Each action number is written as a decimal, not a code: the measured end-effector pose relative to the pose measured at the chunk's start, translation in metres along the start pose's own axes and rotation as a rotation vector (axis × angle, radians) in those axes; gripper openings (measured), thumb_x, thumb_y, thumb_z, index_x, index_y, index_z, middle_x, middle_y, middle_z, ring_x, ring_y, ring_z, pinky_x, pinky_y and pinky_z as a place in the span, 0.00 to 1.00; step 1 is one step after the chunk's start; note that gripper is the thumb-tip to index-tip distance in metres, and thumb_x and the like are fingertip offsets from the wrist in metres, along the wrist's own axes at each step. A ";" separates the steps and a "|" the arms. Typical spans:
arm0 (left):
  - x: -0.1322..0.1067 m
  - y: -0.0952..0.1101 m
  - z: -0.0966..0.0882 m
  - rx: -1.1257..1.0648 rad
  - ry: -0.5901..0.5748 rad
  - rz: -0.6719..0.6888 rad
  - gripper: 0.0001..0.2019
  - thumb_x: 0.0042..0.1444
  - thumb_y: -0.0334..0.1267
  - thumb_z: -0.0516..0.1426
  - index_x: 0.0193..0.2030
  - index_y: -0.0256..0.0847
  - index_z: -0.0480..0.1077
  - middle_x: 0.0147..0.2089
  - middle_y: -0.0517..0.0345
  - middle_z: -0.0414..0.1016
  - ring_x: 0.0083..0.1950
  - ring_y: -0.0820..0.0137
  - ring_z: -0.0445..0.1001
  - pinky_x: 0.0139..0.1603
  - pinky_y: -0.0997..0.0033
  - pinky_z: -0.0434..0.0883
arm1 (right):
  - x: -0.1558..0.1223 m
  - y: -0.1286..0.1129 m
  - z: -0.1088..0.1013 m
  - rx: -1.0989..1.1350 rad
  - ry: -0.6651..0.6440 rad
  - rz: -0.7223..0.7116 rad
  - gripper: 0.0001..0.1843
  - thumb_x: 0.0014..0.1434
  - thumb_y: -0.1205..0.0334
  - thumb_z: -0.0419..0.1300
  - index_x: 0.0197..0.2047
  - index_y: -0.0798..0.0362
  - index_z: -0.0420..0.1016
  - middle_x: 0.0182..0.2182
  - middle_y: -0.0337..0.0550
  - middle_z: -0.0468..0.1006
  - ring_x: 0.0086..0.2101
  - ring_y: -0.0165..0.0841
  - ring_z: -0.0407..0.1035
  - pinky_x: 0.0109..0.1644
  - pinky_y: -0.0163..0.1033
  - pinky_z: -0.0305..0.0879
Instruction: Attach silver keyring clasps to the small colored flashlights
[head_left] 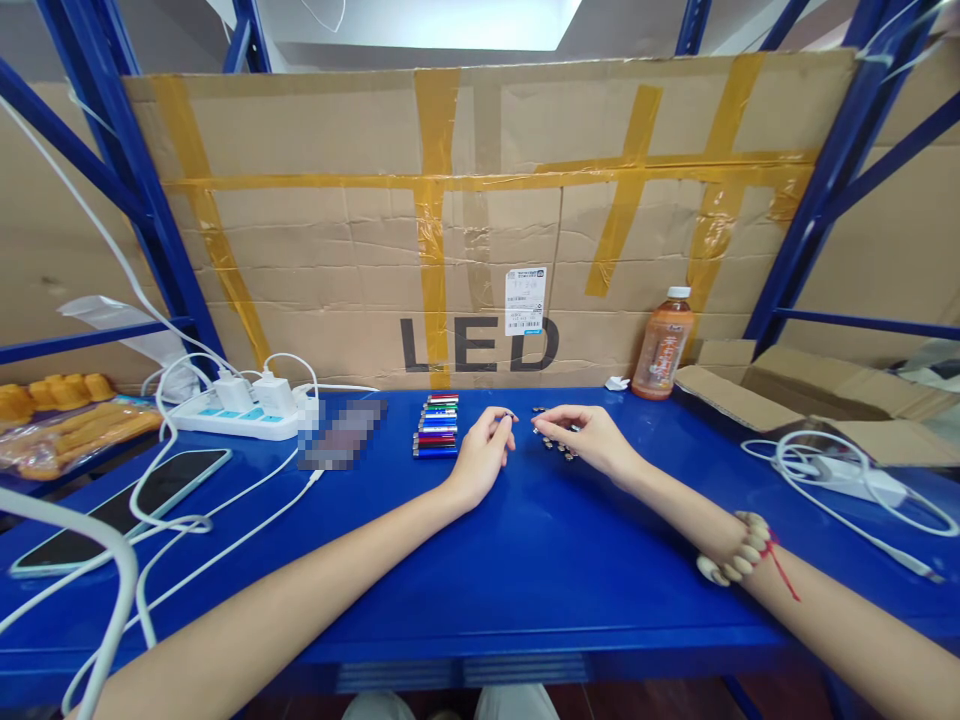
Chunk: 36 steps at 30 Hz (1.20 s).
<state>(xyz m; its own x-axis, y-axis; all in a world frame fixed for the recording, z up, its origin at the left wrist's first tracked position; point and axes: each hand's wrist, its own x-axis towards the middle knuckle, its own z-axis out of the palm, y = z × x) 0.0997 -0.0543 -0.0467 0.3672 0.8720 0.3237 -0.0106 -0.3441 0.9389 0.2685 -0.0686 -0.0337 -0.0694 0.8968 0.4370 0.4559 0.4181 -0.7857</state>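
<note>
A small dark piece (509,415) was pinched at the fingertips of the left grip (482,458), which was nearly closed above a blue table (450,570). Just across from it, the fingertips of the right grip (589,436) were drawn close together; whether anything was held there could not be told. Below and beside the right grip, small metallic pieces (561,447) were scattered, partly hidden by the hand. Just left of the left grip, slim coloured cylinders (436,428) were laid side by side in a neat row. Judged by its smallness against the fingertips, the held piece was likely light and stiff, easily dropped, and best taken by its edges in a fine pinch. The cylinders, shiny and apparently smooth, were judged hard, light and prone to roll, with the hold best placed around the middle. Beyond the right grip, well apart, an upright bottle (664,345) was seen.
</note>
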 end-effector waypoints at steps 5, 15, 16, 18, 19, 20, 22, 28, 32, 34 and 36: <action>-0.001 -0.001 0.000 0.004 -0.010 0.000 0.12 0.58 0.43 0.47 0.42 0.38 0.62 0.25 0.63 0.60 0.20 0.82 0.57 0.17 0.83 0.54 | 0.001 0.001 0.001 0.033 -0.002 0.007 0.20 0.47 0.50 0.60 0.34 0.59 0.77 0.34 0.45 0.74 0.28 0.26 0.63 0.30 0.31 0.60; 0.000 0.000 -0.001 0.007 -0.014 0.006 0.13 0.58 0.44 0.47 0.43 0.38 0.62 0.25 0.63 0.60 0.20 0.82 0.57 0.18 0.83 0.54 | -0.001 0.000 0.002 0.053 -0.030 0.051 0.23 0.47 0.48 0.60 0.38 0.60 0.76 0.34 0.46 0.73 0.26 0.25 0.61 0.22 0.28 0.56; 0.000 0.000 -0.001 0.007 -0.014 0.007 0.14 0.58 0.44 0.47 0.43 0.37 0.62 0.25 0.63 0.60 0.20 0.82 0.57 0.18 0.83 0.54 | -0.001 0.000 0.002 0.055 -0.036 0.063 0.23 0.47 0.48 0.60 0.38 0.60 0.76 0.33 0.47 0.73 0.26 0.25 0.61 0.21 0.28 0.56; -0.001 0.000 -0.001 0.006 -0.015 0.005 0.14 0.58 0.44 0.47 0.43 0.37 0.62 0.25 0.63 0.60 0.20 0.82 0.56 0.18 0.83 0.54 | -0.001 -0.001 0.002 0.056 -0.040 0.087 0.25 0.47 0.46 0.60 0.39 0.59 0.76 0.31 0.47 0.73 0.25 0.26 0.61 0.20 0.27 0.55; -0.001 0.000 -0.001 0.007 -0.016 0.004 0.14 0.58 0.44 0.47 0.43 0.37 0.62 0.25 0.63 0.60 0.20 0.82 0.57 0.18 0.83 0.54 | -0.002 -0.001 0.002 0.056 -0.040 0.096 0.25 0.47 0.46 0.60 0.40 0.60 0.76 0.31 0.47 0.72 0.25 0.26 0.60 0.20 0.27 0.54; -0.002 0.000 -0.001 0.010 -0.017 0.004 0.14 0.58 0.44 0.47 0.43 0.38 0.63 0.25 0.63 0.60 0.20 0.82 0.57 0.18 0.83 0.54 | -0.002 -0.001 0.002 0.057 -0.039 0.103 0.26 0.47 0.46 0.60 0.40 0.60 0.76 0.30 0.48 0.72 0.25 0.26 0.60 0.19 0.27 0.54; -0.002 0.001 -0.001 0.021 -0.018 0.008 0.14 0.58 0.44 0.47 0.43 0.38 0.63 0.26 0.63 0.60 0.20 0.82 0.57 0.19 0.83 0.54 | -0.002 -0.001 0.002 0.063 -0.036 0.107 0.27 0.47 0.45 0.60 0.40 0.60 0.75 0.30 0.48 0.72 0.24 0.25 0.60 0.19 0.26 0.53; -0.004 0.003 0.000 0.107 -0.025 0.032 0.13 0.58 0.43 0.46 0.44 0.39 0.63 0.26 0.63 0.60 0.21 0.81 0.56 0.21 0.81 0.55 | -0.002 -0.003 0.003 0.110 -0.005 0.079 0.25 0.47 0.46 0.61 0.40 0.60 0.75 0.33 0.48 0.73 0.26 0.26 0.62 0.20 0.27 0.53; -0.005 0.003 -0.001 0.213 -0.059 0.104 0.12 0.57 0.42 0.48 0.42 0.39 0.66 0.28 0.61 0.64 0.26 0.79 0.60 0.27 0.81 0.59 | -0.002 -0.009 0.002 0.159 0.111 0.020 0.24 0.46 0.48 0.62 0.40 0.60 0.75 0.35 0.48 0.74 0.31 0.29 0.66 0.25 0.28 0.59; -0.006 0.003 -0.001 0.247 -0.084 0.139 0.12 0.57 0.42 0.49 0.42 0.39 0.67 0.29 0.60 0.65 0.29 0.77 0.62 0.29 0.80 0.60 | -0.002 -0.012 0.000 0.149 0.153 -0.024 0.22 0.46 0.50 0.63 0.38 0.60 0.75 0.35 0.48 0.74 0.33 0.31 0.67 0.32 0.31 0.63; -0.006 0.004 -0.001 0.262 -0.094 0.164 0.12 0.57 0.42 0.49 0.43 0.39 0.68 0.32 0.58 0.67 0.32 0.75 0.64 0.31 0.79 0.61 | -0.001 -0.013 -0.001 0.121 0.153 -0.049 0.20 0.45 0.51 0.63 0.36 0.60 0.76 0.34 0.48 0.74 0.33 0.32 0.68 0.37 0.33 0.64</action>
<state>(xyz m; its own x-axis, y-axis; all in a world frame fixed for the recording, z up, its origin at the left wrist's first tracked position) 0.0967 -0.0611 -0.0450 0.4651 0.7656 0.4445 0.1584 -0.5660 0.8091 0.2640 -0.0750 -0.0235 0.0511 0.8464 0.5301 0.3446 0.4833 -0.8048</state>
